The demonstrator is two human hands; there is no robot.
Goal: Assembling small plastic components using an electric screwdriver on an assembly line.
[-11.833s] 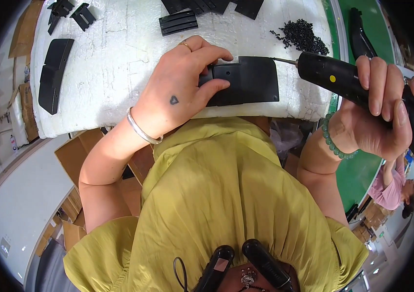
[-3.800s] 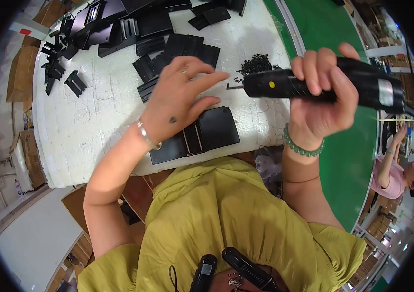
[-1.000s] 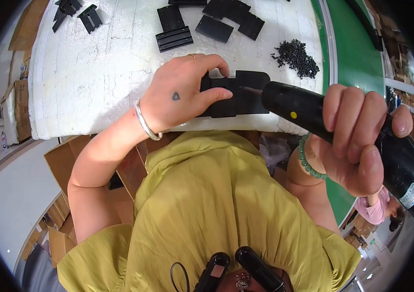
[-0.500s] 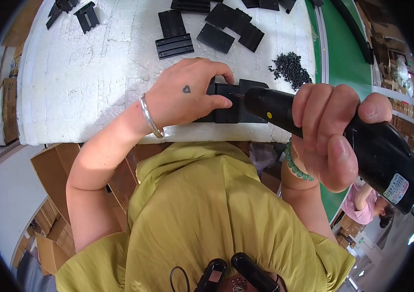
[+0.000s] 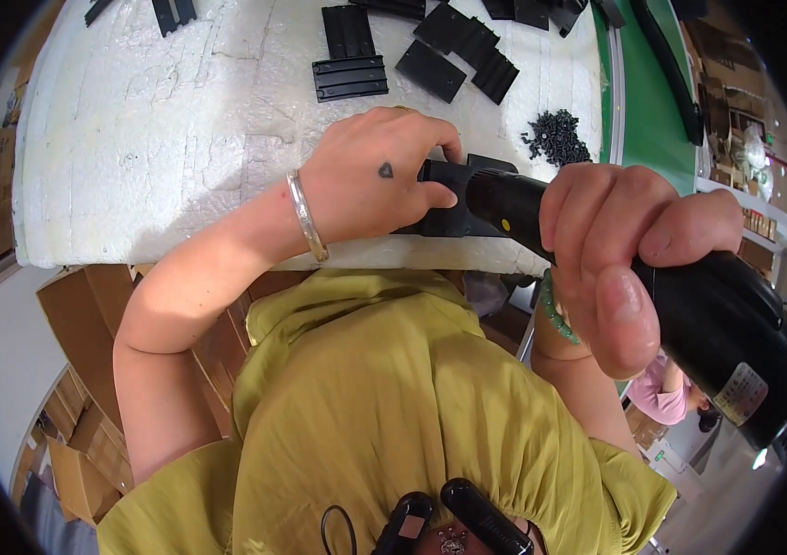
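Left hand pins black plastic part flat on white surface at mid-frame, steadying it. Right hand closed around black power screwdriver, tip angled onto part.

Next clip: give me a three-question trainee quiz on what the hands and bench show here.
1. True or false: the right hand grips a black electric screwdriver.
2. Multiple choice: the left hand presses on a) a cardboard box, b) a black plastic part at the near edge of the white foam sheet, c) a pair of scissors.
3. Fill in: the small pile of black screws lies on the ___ foam sheet.

Key: 1 true; 2 b; 3 white.
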